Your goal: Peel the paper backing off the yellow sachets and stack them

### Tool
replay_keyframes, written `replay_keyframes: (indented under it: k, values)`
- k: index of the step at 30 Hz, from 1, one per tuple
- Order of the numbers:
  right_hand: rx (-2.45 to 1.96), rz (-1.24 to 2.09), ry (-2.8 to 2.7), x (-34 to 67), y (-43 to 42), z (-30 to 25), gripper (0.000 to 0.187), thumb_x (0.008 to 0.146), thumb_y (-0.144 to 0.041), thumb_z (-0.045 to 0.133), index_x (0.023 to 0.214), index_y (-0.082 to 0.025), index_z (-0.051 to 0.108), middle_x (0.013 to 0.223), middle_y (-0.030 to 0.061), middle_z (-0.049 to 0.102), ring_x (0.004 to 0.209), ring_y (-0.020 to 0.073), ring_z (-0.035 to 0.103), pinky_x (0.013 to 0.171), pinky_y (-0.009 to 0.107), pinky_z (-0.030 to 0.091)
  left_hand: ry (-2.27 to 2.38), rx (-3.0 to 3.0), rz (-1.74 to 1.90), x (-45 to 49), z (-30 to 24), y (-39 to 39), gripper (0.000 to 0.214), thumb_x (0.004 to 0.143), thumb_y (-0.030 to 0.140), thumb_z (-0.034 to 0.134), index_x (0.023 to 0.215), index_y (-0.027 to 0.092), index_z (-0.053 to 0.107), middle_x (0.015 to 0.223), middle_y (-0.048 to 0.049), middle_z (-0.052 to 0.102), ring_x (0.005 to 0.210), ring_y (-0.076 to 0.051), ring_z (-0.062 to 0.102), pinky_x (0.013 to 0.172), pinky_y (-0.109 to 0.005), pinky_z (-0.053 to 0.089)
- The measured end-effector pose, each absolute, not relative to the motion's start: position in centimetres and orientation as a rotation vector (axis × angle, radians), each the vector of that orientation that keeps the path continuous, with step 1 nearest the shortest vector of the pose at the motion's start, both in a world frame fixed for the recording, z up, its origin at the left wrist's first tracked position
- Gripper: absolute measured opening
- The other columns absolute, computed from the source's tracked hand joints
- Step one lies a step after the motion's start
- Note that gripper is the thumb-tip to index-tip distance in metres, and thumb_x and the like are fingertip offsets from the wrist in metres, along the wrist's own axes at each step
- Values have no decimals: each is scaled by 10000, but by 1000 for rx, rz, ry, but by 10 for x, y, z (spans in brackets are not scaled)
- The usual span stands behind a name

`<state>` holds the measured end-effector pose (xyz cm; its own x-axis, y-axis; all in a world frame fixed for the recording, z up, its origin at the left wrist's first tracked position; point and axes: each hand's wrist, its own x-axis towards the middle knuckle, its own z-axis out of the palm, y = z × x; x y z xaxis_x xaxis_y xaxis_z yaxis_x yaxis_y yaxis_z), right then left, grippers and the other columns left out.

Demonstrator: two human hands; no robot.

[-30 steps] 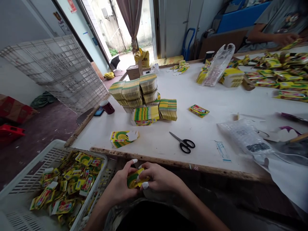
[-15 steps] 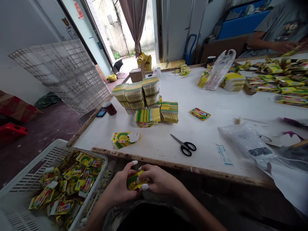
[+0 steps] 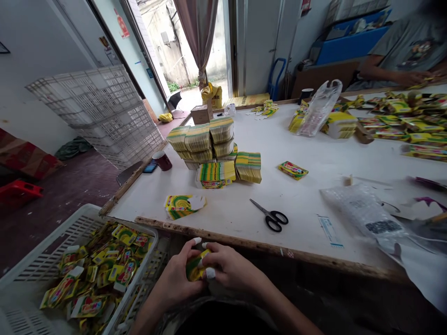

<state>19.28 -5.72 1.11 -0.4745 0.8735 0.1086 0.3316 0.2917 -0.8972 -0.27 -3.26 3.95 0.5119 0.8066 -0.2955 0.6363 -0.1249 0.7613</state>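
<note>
Just below the table's near edge, both my hands hold one small yellow-green carton (image 3: 196, 268). My left hand (image 3: 177, 274) is closed around its left side. From the right, my right hand (image 3: 226, 267) grips it, with white wraps on some fingertips. The fingers cover much of the carton. On the table ahead lies a pair of flat cartons (image 3: 183, 204), and beyond them rise bundled stacks of flat cartons (image 3: 216, 173). Black-handled scissors (image 3: 272, 217) rest to the right, and a single carton (image 3: 293, 170) lies farther off.
At the lower left stands a white plastic basket (image 3: 153, 235) holding many cartons. A dark red mug (image 3: 162, 161) is by the table's left edge. To the right are bubble wrap (image 3: 363, 209) and a plastic bag (image 3: 319, 109). A person (image 3: 401, 60) works at the far right.
The view has tilted slightly, so the scene sits a little lower and to the right. My fingers have shifted slightly on the carton, which both hands still hold.
</note>
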Motion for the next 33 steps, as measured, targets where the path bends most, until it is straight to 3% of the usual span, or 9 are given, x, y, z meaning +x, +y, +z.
replay_keyframes:
  k: [8, 15, 19, 22, 27, 33]
  values:
    - [-1177, 1070, -1838, 176, -51, 5, 325, 752, -174, 674, 1068, -248, 678, 1183, 65, 578, 1030, 220, 593, 924, 337, 458, 1293, 1969, 284, -7, 38, -28, 713, 663, 201, 606, 1314, 219, 317, 1189, -58, 654, 1063, -211, 626, 924, -312, 473]
    - [-1093, 1092, -1895, 182, -47, 5, 165, 771, -168, 665, 923, -217, 708, 1114, 56, 610, 998, 209, 619, 882, 305, 476, 1259, 1927, 285, -10, 38, -24, 758, 653, 215, 654, 1323, 238, 301, 1184, -47, 658, 1061, -202, 633, 921, -301, 488]
    - [-1095, 1080, -1876, 180, -48, 5, 242, 735, -138, 672, 964, -218, 675, 1192, 68, 585, 1051, 223, 595, 909, 317, 462, 1294, 1987, 312, -10, 34, -25, 716, 659, 212, 635, 1307, 234, 329, 1184, -53, 659, 1071, -216, 632, 918, -309, 492]
    - [-1070, 1092, -1758, 178, -47, 4, 326, 714, -159, 713, 1026, -207, 630, 1077, 50, 628, 973, 204, 607, 855, 295, 475, 1266, 1982, 327, -10, 33, -23, 688, 695, 242, 629, 1308, 223, 318, 1186, -64, 653, 1082, -216, 625, 931, -323, 489]
    - [-1025, 1090, -1788, 183, -44, 5, 178, 731, -133, 695, 892, -210, 696, 1120, 46, 605, 1012, 198, 603, 885, 288, 457, 1240, 1937, 307, -10, 36, -20, 741, 669, 216, 651, 1317, 239, 290, 1208, -60, 640, 1099, -210, 612, 960, -330, 471]
    - [-1093, 1117, -1770, 184, -43, 5, 239, 691, -142, 739, 919, -214, 718, 1105, 52, 629, 984, 201, 625, 868, 277, 467, 1274, 1964, 291, -8, 34, -21, 713, 667, 210, 643, 1307, 223, 329, 1191, -63, 651, 1072, -214, 623, 939, -330, 477]
